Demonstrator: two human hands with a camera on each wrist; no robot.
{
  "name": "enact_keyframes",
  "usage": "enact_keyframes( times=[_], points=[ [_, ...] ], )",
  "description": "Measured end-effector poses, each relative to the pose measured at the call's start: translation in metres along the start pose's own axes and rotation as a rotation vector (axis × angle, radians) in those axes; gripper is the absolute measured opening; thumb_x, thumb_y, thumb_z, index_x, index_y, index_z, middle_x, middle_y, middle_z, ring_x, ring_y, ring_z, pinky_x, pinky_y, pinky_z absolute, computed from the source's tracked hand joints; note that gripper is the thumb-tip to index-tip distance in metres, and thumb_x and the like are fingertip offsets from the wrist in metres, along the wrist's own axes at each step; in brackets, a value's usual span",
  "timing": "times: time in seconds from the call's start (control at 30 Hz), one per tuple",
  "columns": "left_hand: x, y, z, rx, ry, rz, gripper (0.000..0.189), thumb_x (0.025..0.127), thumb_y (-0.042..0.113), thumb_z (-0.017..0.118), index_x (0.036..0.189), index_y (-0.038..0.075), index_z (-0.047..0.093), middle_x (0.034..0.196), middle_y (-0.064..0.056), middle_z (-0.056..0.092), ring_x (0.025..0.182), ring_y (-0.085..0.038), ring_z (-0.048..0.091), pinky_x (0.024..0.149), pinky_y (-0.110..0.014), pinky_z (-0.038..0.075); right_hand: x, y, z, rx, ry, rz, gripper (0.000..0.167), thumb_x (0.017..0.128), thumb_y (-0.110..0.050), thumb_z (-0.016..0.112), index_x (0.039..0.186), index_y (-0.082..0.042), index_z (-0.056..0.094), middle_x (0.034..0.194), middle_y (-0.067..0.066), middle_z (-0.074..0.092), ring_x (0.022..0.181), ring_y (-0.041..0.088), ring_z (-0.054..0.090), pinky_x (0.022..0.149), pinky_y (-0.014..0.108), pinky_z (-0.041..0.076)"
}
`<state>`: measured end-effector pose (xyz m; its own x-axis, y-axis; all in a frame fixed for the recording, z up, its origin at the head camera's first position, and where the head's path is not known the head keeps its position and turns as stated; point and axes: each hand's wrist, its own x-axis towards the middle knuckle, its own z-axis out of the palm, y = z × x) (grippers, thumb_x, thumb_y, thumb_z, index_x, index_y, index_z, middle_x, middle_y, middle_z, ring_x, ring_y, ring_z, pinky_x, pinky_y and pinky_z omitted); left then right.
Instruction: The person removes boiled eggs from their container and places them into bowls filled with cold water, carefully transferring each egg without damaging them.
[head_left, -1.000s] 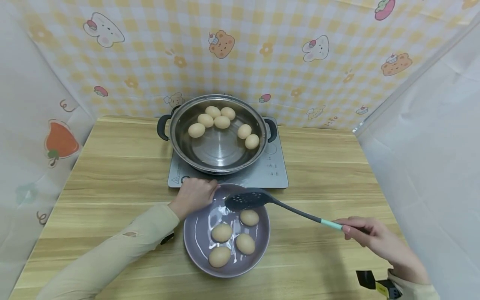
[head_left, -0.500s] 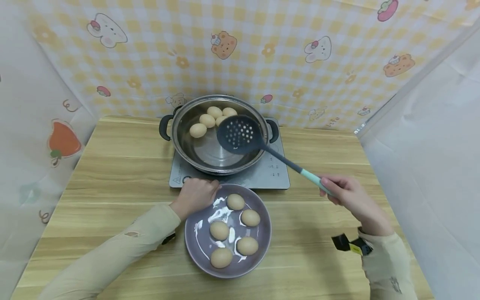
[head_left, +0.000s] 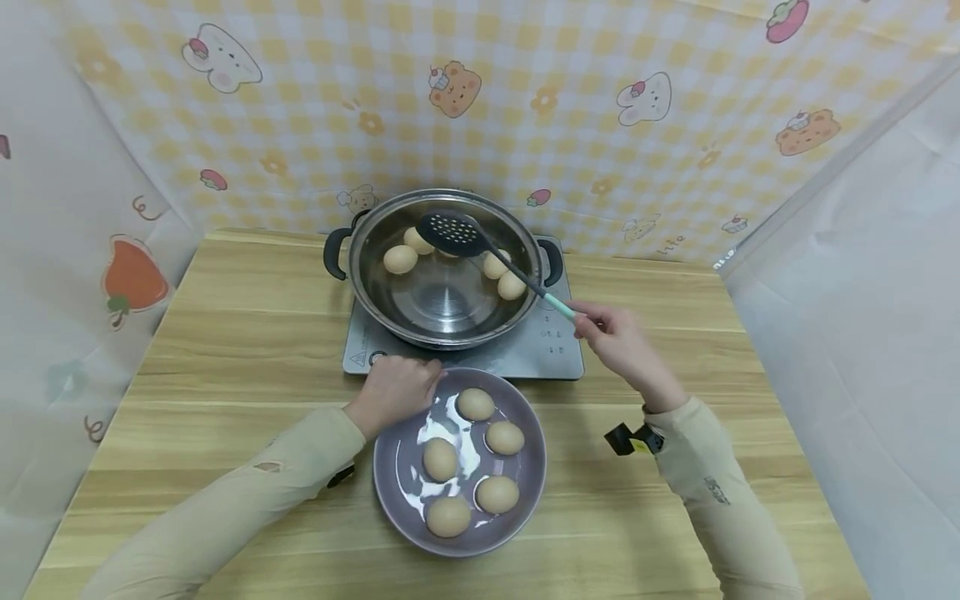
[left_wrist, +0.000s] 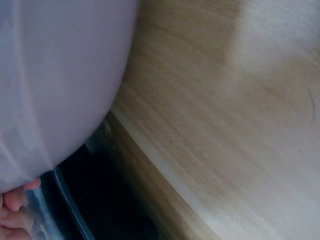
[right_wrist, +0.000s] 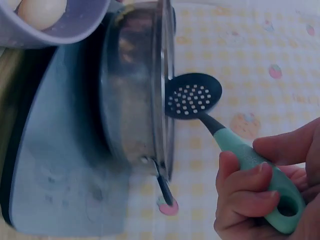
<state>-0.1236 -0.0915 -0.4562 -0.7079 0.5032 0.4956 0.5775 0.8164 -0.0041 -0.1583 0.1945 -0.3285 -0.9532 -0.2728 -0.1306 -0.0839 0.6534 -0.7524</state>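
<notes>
My right hand (head_left: 617,340) grips the mint handle of a dark slotted skimmer (head_left: 453,233), fingers curled round it in the right wrist view. The skimmer's perforated bowl is over the back of a steel pot (head_left: 442,321) and covers some of the eggs there. Several eggs (head_left: 401,259) lie in the pot. In front of it, a purple bowl (head_left: 386,483) holds several more eggs (head_left: 498,494). My left hand (head_left: 397,390) grips that bowl's upper left rim; in the left wrist view only some fingertips (left_wrist: 17,200) show below the bowl's side.
The pot stands on a grey induction cooker (head_left: 495,360) with black pot handles at both sides. A wooden table (head_left: 247,333) spreads round everything. Behind rises a yellow checked cloth (head_left: 495,142), and white sheets stand left and right.
The skimmer has moved from above the purple bowl, up and back to the pot. An egg now shows in the bowl where the skimmer was. The left hand stays at the bowl's rim.
</notes>
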Motion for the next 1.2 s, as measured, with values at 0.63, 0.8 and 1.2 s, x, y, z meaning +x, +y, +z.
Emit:
enact_keyframes(
  times=[0.63, 0.8, 1.2],
  points=[
    [0.003, 0.001, 0.000, 0.000, -0.018, 0.012, 0.026, 0.082, 0.026, 0.060, 0.063, 0.011, 0.051, 0.039, 0.003, 0.036, 0.032, -0.015, 0.033, 0.030, -0.029, 0.024, 0.019, -0.014, 0.036, 0.010, -0.064, -0.094, 0.030, 0.092, -0.004, 0.045, 0.120, 0.001, 0.056, 0.080, 0.016, 0.056, 0.061, 0.017, 0.041, 0.055, 0.027, 0.034],
    [0.003, 0.002, -0.001, -0.003, -0.037, 0.006, 0.026, 0.083, 0.026, 0.059, 0.063, 0.011, 0.052, 0.039, 0.002, 0.037, 0.032, -0.014, 0.034, 0.030, -0.028, 0.025, 0.016, -0.016, 0.042, 0.012, -0.091, -0.105, 0.029, 0.091, -0.003, 0.046, 0.118, 0.003, 0.057, 0.077, 0.013, 0.055, 0.062, 0.016, 0.041, 0.056, 0.027, 0.032],
    [0.001, 0.000, 0.000, 0.006, -0.034, -0.006, 0.027, 0.084, 0.027, 0.059, 0.063, 0.011, 0.052, 0.040, 0.002, 0.037, 0.032, -0.017, 0.037, 0.030, -0.030, 0.025, -0.007, -0.016, 0.040, -0.020, -0.153, -0.060, 0.030, 0.093, -0.009, 0.045, 0.119, -0.002, 0.057, 0.076, 0.011, 0.056, 0.051, 0.013, 0.037, 0.046, 0.024, 0.030]
  ],
)
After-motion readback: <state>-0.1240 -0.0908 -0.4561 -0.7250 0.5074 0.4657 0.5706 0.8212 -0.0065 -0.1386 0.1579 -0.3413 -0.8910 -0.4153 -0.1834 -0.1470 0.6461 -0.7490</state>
